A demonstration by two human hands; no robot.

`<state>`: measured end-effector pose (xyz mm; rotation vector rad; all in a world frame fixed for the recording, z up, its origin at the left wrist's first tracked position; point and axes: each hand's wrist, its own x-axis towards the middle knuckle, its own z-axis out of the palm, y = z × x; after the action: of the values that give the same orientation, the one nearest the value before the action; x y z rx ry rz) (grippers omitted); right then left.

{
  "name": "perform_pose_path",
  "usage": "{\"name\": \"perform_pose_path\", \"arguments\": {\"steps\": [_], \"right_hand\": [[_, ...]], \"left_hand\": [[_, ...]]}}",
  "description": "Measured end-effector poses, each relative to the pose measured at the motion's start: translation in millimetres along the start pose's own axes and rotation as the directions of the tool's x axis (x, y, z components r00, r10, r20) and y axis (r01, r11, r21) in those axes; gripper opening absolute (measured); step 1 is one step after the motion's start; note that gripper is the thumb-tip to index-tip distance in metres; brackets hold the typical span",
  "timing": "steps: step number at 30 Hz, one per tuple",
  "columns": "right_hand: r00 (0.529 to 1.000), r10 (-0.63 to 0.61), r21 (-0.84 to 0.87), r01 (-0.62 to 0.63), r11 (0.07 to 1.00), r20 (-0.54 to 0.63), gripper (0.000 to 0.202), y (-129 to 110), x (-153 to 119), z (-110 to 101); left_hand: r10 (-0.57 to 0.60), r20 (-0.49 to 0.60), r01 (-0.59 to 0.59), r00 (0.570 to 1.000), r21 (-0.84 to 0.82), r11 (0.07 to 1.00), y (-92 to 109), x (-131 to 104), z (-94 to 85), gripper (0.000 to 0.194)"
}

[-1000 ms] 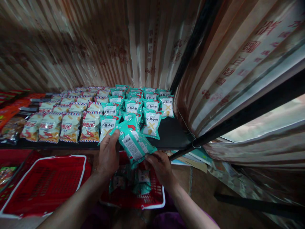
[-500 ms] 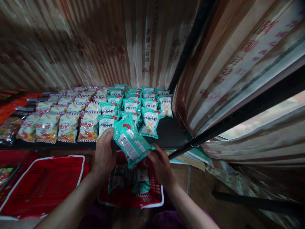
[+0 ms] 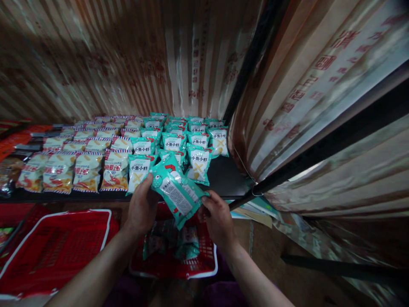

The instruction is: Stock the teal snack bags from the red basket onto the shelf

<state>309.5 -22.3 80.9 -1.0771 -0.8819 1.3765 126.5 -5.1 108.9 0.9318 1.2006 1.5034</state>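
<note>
A teal snack bag (image 3: 177,192), its printed back turned up, is held between both hands above a red basket (image 3: 209,260). My left hand (image 3: 143,207) grips its left edge, thumb on top. At its right corner, my right hand (image 3: 217,215) pinches the bag. Several teal bags (image 3: 188,243) lie in the basket below. Behind the held bag, rows of upright teal bags (image 3: 198,164) stand on a black shelf (image 3: 223,177).
White and orange snack bags (image 3: 116,168) stand in rows on the shelf's left part. A second red basket (image 3: 64,243) sits at the lower left. A black post (image 3: 246,64) and diagonal bar (image 3: 306,153) are on the right, before striped curtains (image 3: 128,55).
The view has shifted slightly, so the shelf goods appear a little further left. Both hands still hold the teal bag, which has tilted slightly.
</note>
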Motion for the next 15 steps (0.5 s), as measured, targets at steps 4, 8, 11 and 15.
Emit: {"name": "perform_pose_path", "arguments": {"steps": [4, 8, 11, 15], "right_hand": [[0.993, 0.105, 0.146, -0.097, 0.985, -0.054, 0.026, -2.5, 1.4, -0.3], [0.987, 0.135, 0.179, -0.119, 0.977, -0.084, 0.029, -4.7, 1.7, -0.2], [0.994, 0.09, 0.155, -0.079, 0.985, -0.066, 0.028, -4.0, 1.6, -0.8], [0.998, 0.068, 0.146, -0.065, 0.987, -0.014, 0.026, -2.5, 0.8, -1.4]], "left_hand": [[-0.183, 0.102, 0.2, 0.978, -0.198, 0.96, 2.5, -3.2, 14.5, 0.032], [-0.205, 0.189, 0.25, 0.96, -0.259, 0.933, 4.5, -7.4, 20.9, 0.031], [-0.207, 0.23, 0.263, 0.951, -0.249, 0.932, 4.9, -10.0, 21.6, 0.029], [-0.207, 0.244, 0.261, 0.947, -0.213, 0.941, 8.3, -13.0, 24.8, 0.032]]}}
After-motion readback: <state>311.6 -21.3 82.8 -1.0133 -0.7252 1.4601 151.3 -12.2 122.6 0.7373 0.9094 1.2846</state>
